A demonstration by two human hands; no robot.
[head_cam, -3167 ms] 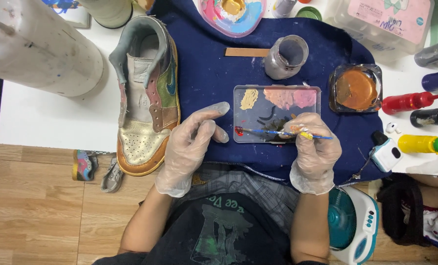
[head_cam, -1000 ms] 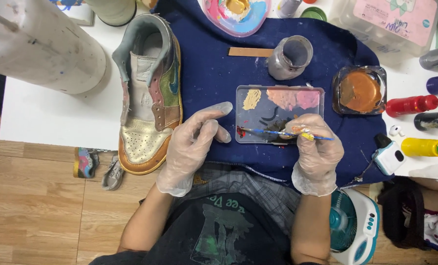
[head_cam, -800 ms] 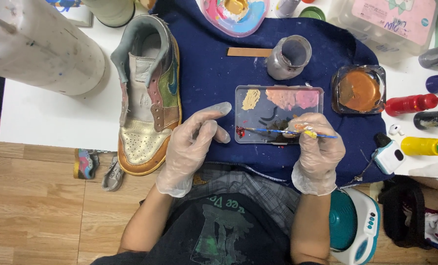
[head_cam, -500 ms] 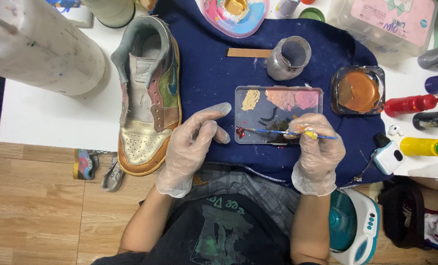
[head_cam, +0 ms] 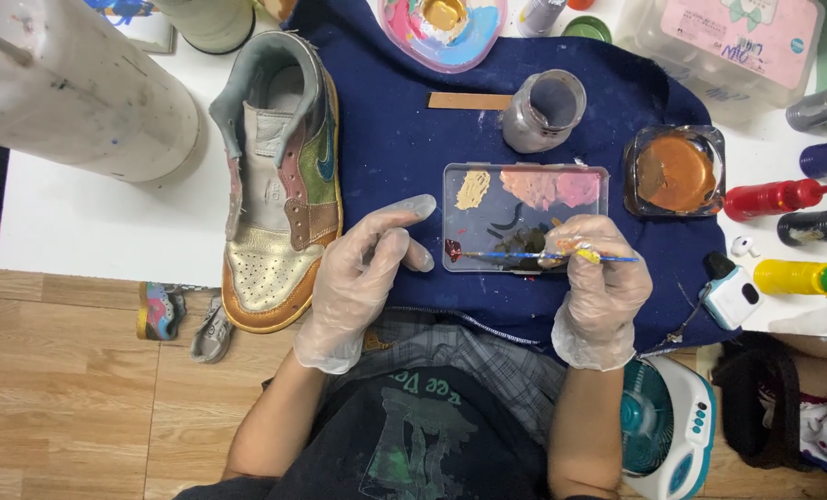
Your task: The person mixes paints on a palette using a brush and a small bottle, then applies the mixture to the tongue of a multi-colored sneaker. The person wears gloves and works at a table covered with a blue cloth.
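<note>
My right hand, in a clear glove, grips a thin blue paintbrush lying sideways over a clear rectangular palette tray. The brush tip sits in dark red paint at the tray's left edge. Yellow, pink and dark paint patches cover the tray. My left hand, also gloved, rests flat on the dark blue cloth beside the tray, fingers apart, holding nothing. A painted high-top sneaker lies just left of that hand.
A grey jar and a square tub of orange-brown paint stand behind the tray. Red, black and yellow squeeze bottles lie at the right. A round colourful palette is at the back. A large white cylinder stands left.
The brush has shifted very slightly within the palette tray. My left hand and the sneaker stay where they were.
</note>
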